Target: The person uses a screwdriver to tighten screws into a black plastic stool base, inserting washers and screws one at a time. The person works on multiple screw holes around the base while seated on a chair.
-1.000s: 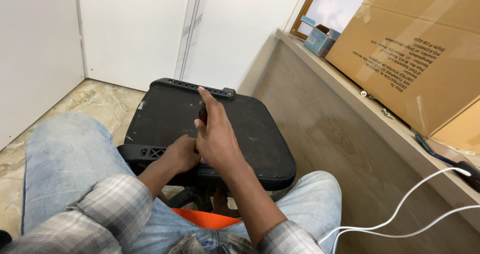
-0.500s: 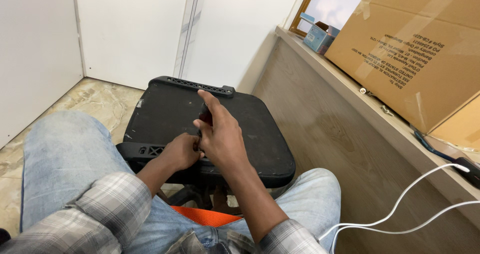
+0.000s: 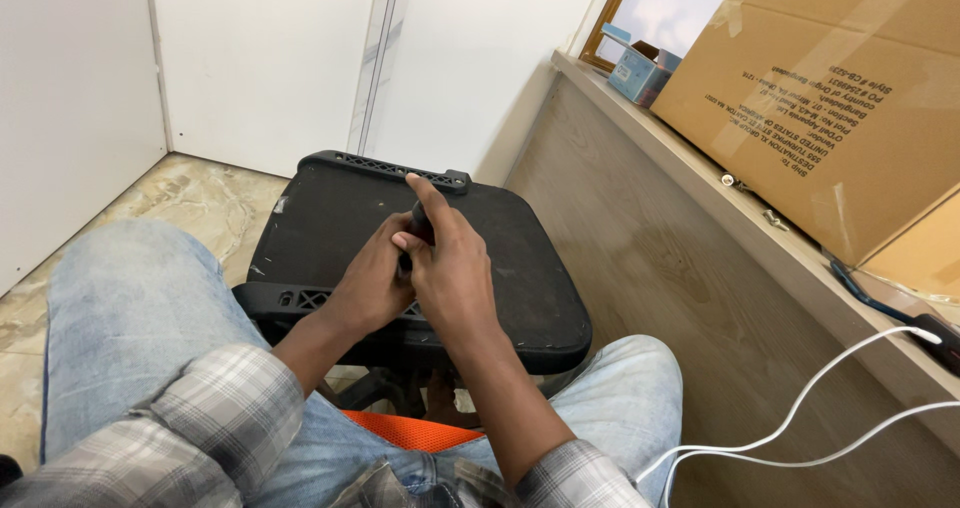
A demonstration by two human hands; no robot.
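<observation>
Both hands are meeting over the middle of a black chair seat (image 3: 330, 218), which is lying in front of the person's knees with its perforated plastic edge toward the white wall. The right hand (image 3: 450, 273) is closing around a small dark object (image 3: 421, 222), its forefinger stretching straight out along the top of the object toward the far edge of the seat while the other fingers are curling in beneath. The left hand (image 3: 372, 280) is pressing in just beside it, fingers bent and touching the same dark object from the left side; how firmly it is gripping cannot be told, since the right hand is covering most of the object. The object itself is sitting just above the seat fabric, near the seat's centre, and too little of it is showing to tell its kind. The person's legs in pale blue jeans (image 3: 130, 318) are flanking the seat, and plaid sleeves are showing at the bottom. To the right, a wooden ledge (image 3: 700, 183) is carrying a large cardboard box (image 3: 840, 98), and two white cables (image 3: 800, 438) are trailing down from it
</observation>
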